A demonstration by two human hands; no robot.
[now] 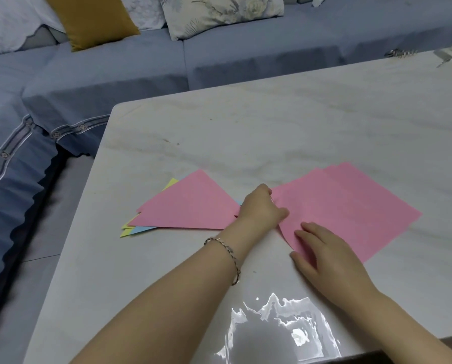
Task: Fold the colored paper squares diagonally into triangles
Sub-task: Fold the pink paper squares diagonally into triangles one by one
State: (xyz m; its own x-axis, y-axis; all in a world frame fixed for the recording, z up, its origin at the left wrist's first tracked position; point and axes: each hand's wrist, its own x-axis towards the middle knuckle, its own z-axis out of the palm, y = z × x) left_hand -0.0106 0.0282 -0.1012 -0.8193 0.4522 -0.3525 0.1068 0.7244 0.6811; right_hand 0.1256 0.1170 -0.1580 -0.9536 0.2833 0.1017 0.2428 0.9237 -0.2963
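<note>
A stack of pink paper squares [350,206] lies flat on the white marble table [272,127], right of centre. My left hand [259,208] is curled over the stack's left corner, thumb on top, pinching the top pink sheet. My right hand [322,250] rests flat on the stack's near-left edge, fingers spread. To the left lies a pile of folded triangles: a pink triangle [190,203] on top, with yellow [126,232] and blue [143,229] edges showing beneath it.
A blue-grey sofa [114,61] wraps around the table's far and left sides, with a mustard cushion [88,19] and a floral cushion [219,11]. Small metal objects [400,53] sit at the table's far right. The table's left edge drops to the floor.
</note>
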